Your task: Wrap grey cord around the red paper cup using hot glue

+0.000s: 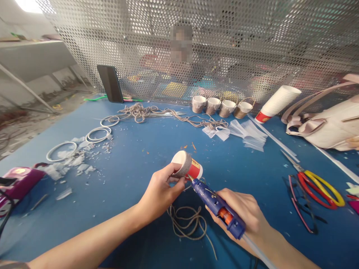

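Note:
Tilted on its side, a paper cup partly wrapped in grey-brown cord is gripped by my left hand, the fingers around its wrapped end. The uncovered part of the cup is red with a white rim. My right hand is closed around a blue glue gun, whose nozzle tip is at the edge of the wrapping, touching or very close to it. A clear glue stick sticks out of the gun's back. Below the cup, a loose length of cord lies coiled on the table.
Several cord-wrapped cups stand along a perforated metal panel, beside a leaning stack of paper cups. Scissors and glasses lie right; white rings and scraps left. A phone leans at the back.

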The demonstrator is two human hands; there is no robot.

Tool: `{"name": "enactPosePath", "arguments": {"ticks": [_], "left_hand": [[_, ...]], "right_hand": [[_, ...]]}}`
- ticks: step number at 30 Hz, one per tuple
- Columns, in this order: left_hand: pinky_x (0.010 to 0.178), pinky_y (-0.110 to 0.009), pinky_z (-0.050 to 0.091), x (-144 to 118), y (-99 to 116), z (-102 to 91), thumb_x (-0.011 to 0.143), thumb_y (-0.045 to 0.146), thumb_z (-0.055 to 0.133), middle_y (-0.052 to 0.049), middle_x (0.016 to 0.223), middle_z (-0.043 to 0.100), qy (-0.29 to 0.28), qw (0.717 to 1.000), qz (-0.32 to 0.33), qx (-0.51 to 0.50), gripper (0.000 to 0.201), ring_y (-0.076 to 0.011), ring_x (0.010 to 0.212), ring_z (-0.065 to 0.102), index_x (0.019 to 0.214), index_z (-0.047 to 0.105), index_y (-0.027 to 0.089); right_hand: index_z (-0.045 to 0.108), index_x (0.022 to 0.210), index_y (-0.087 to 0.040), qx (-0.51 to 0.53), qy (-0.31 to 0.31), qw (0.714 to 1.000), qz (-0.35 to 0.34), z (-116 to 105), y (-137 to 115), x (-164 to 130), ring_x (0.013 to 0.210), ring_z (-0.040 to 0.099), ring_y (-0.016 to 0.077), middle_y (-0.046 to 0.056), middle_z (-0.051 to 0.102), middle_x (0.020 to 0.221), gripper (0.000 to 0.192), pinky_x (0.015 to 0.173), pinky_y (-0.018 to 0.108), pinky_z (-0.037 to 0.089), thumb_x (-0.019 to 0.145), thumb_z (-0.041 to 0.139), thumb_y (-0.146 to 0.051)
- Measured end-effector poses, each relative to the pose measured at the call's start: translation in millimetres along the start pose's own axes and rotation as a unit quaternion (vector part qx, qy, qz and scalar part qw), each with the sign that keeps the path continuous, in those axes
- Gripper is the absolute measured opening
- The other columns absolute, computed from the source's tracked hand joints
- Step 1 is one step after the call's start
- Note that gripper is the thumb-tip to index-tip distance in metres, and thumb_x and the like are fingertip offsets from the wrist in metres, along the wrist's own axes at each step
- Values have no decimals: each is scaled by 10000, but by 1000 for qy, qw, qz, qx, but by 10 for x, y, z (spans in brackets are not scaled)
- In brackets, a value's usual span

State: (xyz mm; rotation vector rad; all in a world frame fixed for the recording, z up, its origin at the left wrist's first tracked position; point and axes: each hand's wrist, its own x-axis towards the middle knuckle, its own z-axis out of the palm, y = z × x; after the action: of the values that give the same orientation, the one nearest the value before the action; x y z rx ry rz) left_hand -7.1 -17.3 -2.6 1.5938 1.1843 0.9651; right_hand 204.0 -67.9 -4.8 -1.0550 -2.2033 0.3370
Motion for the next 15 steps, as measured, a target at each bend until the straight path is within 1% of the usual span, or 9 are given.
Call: {"name": "enactPosePath", "arguments": {"ticks": [3, 6, 10, 15], "left_hand": [[649, -198, 520, -3, 8, -3, 744, 137, 537, 7, 763, 681, 3, 1000, 5, 8, 135, -114, 674, 622, 851, 614, 167], [656, -199, 520, -14, 7, -4, 745, 131, 535, 10, 758, 682, -2, 1000, 3, 8, 142, -116, 684, 630, 856, 614, 171], [673, -212, 525, -20, 5, 1, 739, 119, 533, 8, 772, 681, -8, 1000, 1, 5, 151, -123, 702, 642, 854, 613, 174], [669, -198, 518, -6, 11, -1, 739, 99, 523, 14, 775, 685, -6, 1000, 9, 2, 166, -110, 695, 636, 856, 613, 175]], "right_hand": [[508, 866, -176, -3, -5, 1000, -1, -1, -4, -3, 506, 460, 113, -18, 513, 641, 92, 504, 240, 356, 824, 541, -101], [507, 852, -173, -9, 9, 1000, -3, -14, 5, -5, 490, 447, 108, -21, 500, 627, 74, 492, 240, 347, 831, 547, -115], [500, 849, -172, -11, 29, 1000, -1, -23, 16, -7, 495, 472, 108, -14, 523, 637, 86, 500, 238, 362, 834, 584, -167], [506, 840, -180, -25, 15, 1000, -8, -11, 9, -12, 473, 462, 110, -28, 499, 605, 62, 482, 240, 347, 838, 551, -138]]}}
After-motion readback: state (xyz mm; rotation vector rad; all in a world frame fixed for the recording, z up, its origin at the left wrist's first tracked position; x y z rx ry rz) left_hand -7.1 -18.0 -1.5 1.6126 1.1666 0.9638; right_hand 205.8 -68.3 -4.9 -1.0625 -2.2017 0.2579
